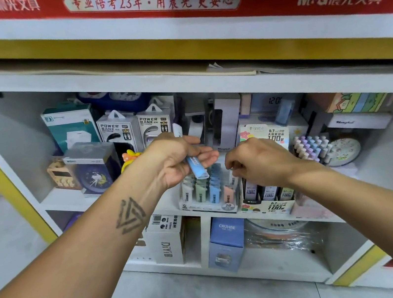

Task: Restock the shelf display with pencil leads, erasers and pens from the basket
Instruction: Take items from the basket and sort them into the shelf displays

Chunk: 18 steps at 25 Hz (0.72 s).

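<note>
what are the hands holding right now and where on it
The left hand holds a blue pencil lead case around its upper part, lower end free. The right hand has curled fingers over the display; any hold cannot be told.

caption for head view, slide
Left hand holds blue lead case above 2B display tray; right hand reaches in.

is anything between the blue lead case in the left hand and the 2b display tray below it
Nothing visible blocks it. The blue lead case, held in the left hand, hangs just above the 2B display tray. The right hand works beside it, over the neighbouring 0.7 lead box.
</note>
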{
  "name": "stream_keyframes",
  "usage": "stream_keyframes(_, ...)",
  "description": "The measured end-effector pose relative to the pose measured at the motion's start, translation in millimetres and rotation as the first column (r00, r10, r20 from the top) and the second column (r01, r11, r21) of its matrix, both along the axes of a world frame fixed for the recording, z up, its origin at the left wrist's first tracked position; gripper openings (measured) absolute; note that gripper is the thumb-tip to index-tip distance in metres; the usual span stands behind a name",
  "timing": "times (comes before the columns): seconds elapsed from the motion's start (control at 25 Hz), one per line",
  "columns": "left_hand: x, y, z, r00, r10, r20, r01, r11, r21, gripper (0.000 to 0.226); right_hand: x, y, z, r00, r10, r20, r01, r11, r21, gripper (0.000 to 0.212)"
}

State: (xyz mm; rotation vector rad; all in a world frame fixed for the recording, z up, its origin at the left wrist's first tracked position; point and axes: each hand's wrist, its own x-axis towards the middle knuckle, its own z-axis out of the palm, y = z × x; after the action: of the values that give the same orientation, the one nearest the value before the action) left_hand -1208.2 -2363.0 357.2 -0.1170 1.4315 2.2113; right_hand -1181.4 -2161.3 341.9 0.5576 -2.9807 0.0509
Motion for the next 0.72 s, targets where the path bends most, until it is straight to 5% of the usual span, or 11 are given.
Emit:
stream_keyframes(0.28, 2.4, -0.6, 3.7, 1.0, -0.004, 0.011, 0.004, 1.0, -0.003, 0.023, 0.9, -3.7, -16.0, 1.0, -0.003, 0.03, 0.005, 0.997, -0.072, 0.01)
stream_keyframes(0.6, 7.1, -0.8, 11.5, 1.0, 0.014, -0.012, -0.013, 0.997, 0.076, 0.025, 0.2, -8.1, -19.1, 0.994, 0.012, 0.11, -0.02, 0.997, 0.077, 0.025)
stream_keyframes(0.68, 8.6, 1.4, 13.3, 0.999, 0.016, -0.042, -0.011, 0.994, 0.106, 0.025, 2.7, -13.1, -4.8, 0.988, -0.025, 0.155, 0.059, 0.974, -0.218, 0.023)
stream_keyframes(0.72, 9.1, 2.6, 14.1, 0.998, 0.023, -0.057, -0.016, 0.992, 0.121, 0.025, 4.9, -16.2, 3.8, 0.971, -0.036, 0.235, 0.149, 0.863, -0.483, 0.018)
